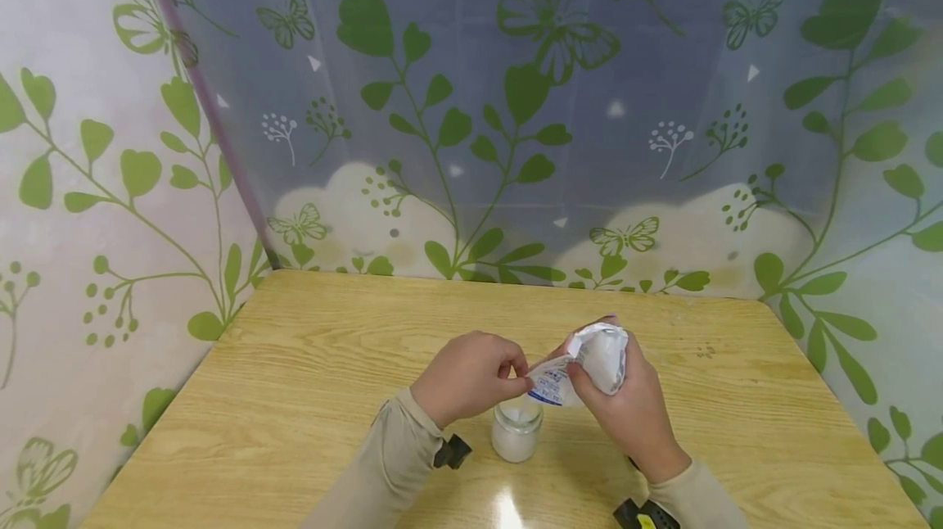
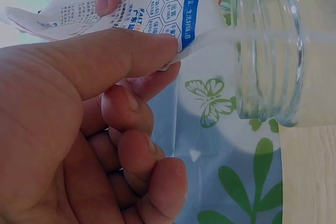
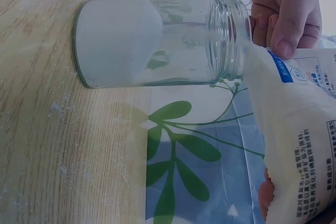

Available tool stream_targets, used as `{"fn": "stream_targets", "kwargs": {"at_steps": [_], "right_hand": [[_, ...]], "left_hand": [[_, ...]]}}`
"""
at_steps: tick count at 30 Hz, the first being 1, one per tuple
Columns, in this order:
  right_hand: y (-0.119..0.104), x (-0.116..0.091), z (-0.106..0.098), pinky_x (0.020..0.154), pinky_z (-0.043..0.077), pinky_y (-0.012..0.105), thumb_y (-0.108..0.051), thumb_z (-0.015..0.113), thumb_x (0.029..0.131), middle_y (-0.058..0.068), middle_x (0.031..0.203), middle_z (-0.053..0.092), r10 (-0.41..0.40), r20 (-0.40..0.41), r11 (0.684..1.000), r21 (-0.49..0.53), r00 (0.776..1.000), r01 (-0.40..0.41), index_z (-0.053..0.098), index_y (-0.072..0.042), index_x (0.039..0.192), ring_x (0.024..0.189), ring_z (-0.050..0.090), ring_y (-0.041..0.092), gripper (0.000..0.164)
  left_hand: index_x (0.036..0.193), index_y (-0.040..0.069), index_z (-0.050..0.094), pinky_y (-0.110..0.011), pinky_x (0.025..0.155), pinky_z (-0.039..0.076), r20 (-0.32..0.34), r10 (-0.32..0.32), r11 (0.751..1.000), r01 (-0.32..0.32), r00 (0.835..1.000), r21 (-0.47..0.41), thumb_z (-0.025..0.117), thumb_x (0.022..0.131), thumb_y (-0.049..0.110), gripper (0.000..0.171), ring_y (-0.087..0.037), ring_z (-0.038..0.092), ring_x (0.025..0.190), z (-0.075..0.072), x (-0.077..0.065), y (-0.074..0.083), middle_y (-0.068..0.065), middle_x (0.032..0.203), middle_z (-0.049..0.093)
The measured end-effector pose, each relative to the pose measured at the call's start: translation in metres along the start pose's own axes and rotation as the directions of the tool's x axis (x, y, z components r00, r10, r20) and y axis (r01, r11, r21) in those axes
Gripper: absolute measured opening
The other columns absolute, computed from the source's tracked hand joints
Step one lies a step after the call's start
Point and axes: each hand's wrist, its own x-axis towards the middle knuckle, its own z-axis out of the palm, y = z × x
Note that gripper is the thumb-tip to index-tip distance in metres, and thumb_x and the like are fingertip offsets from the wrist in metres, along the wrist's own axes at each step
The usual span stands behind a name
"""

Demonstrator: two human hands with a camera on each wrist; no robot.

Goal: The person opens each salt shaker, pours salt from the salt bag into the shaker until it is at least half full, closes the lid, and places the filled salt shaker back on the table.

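Observation:
My right hand grips a white plastic salt bag with blue printing, tilted over a glass jar. At the bag's lower corner, my left hand pinches the edge between thumb and index finger. In the left wrist view the pinched bag corner points at the mouth of the jar, and a pale stream runs from it into the opening. The right wrist view shows white salt filling about the lower half of the upright jar, its surface sloping.
The jar stands on a wood-grain table. White grains lie scattered on the tabletop near its base. A curtain with green leaves and butterflies hangs along the table's back and sides.

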Motion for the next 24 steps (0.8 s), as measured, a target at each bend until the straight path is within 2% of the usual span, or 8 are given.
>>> {"fn": "stream_targets", "kwargs": {"at_steps": [24], "right_hand": [[0.0008,0.0001,0.0003,0.062,0.05,0.031,-0.015,0.078,0.091,0.01,0.102,0.064,-0.015,-0.011,1.0,-0.004,1.0,0.015,0.05,-0.003,0.13,0.081,0.058,0.018,0.049]], "left_hand": [[0.089,0.018,0.078,-0.021,0.051,0.036,-0.01,0.009,1.0,-0.009,1.0,0.009,0.077,0.093,0.027,0.01,-0.003,0.042,0.053,0.0011,0.0001,-0.001,0.013,0.06,0.052]]}}
